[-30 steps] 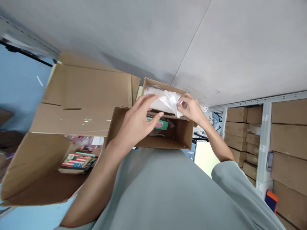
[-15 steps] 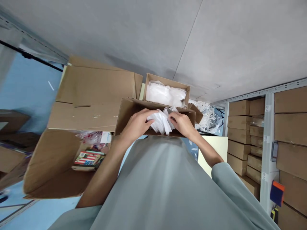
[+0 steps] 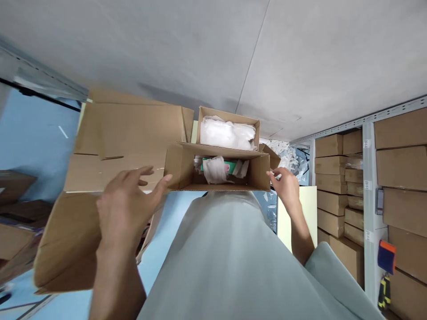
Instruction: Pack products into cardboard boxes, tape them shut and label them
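An open, narrow cardboard box (image 3: 173, 166) stands right in front of me. Inside it lie white paper strips (image 3: 214, 170) over a green item (image 3: 231, 167) with a pink spot, mostly covered. My left hand (image 3: 128, 202) is off the box's left side, fingers spread and holding nothing, slightly blurred. Close to the box's right edge is my right hand (image 3: 286, 184); its thumb and forefinger are a little apart, the other fingers curled. Whether the thumb touches the cardboard is hard to make out.
Behind stands a second box (image 3: 229, 115) filled with white packing material (image 3: 227, 133). A large open carton (image 3: 66, 249) is at left, its flap (image 3: 133, 129) raised. White paper shreds (image 3: 288, 153) lie at right, near shelves of stacked boxes (image 3: 330, 184).
Both hands have come out of the box and moved apart to its two sides, letting go of the white paper strips. The strips now lie lower in the box and the green item shows.
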A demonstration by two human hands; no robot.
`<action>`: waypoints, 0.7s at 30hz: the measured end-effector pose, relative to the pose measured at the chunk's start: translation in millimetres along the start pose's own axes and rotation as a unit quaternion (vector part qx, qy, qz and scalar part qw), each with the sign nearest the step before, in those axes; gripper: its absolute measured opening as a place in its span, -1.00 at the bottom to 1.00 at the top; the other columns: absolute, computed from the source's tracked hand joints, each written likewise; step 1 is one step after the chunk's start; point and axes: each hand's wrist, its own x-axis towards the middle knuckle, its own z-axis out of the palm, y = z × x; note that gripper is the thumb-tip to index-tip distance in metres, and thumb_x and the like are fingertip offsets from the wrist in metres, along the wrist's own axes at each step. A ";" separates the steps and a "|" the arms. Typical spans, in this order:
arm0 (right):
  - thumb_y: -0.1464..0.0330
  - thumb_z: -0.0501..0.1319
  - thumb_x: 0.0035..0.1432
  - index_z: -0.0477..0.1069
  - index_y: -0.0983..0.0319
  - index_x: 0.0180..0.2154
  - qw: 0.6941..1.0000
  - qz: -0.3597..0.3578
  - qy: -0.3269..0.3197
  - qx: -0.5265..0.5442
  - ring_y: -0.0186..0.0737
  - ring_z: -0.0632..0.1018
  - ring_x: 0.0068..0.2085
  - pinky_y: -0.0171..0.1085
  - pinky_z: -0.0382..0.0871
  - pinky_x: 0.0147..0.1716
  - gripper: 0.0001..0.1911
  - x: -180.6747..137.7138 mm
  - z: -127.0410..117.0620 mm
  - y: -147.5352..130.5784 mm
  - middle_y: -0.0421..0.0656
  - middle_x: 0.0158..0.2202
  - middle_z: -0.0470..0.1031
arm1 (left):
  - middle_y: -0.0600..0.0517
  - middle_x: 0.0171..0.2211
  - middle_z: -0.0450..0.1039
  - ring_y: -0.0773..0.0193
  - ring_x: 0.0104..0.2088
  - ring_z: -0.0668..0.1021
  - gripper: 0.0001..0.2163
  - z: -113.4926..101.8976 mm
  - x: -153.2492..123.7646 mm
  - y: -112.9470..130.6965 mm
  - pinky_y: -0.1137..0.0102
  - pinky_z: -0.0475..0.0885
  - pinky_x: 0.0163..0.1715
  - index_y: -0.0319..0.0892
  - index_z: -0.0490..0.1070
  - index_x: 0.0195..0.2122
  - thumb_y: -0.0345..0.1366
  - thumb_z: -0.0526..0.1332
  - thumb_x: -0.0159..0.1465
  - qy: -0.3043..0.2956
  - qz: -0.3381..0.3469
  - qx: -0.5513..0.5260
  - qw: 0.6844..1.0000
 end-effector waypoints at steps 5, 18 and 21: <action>0.15 0.39 0.48 0.68 0.16 -0.15 0.995 0.080 -0.054 -0.004 0.04 0.75 -0.15 -0.18 0.35 -0.21 -0.78 -20.0 15.0 7.7 -0.04 -0.11 0.81 | -0.18 -0.12 0.74 -0.18 -0.08 0.72 -0.66 16.3 -0.8 4.2 0.11 0.54 -0.07 -0.12 0.68 -0.08 0.05 0.30 0.45 -0.079 -0.061 0.029 0.995; 0.06 0.13 0.52 0.63 0.22 -0.21 0.986 0.151 0.049 -0.050 0.01 0.61 -0.31 -0.17 0.21 -0.24 -0.54 -93.2 25.7 12.5 0.07 -0.28 0.71 | -0.17 -0.11 0.72 -0.09 -0.04 0.72 -0.85 19.3 -32.6 32.3 0.21 0.46 -0.14 -0.12 0.66 -0.13 -0.30 0.28 0.53 -0.131 0.041 0.054 0.989; -0.08 0.02 0.54 0.62 0.21 -0.25 0.983 0.161 0.085 -0.035 0.03 0.59 -0.32 -0.14 0.23 -0.24 -0.38 -129.8 17.7 33.8 0.10 -0.29 0.70 | -0.14 -0.11 0.72 -0.07 -0.06 0.71 -0.85 17.8 -51.5 47.6 0.22 0.42 -0.20 -0.10 0.65 -0.15 -0.28 0.28 0.54 -0.140 0.073 0.052 0.986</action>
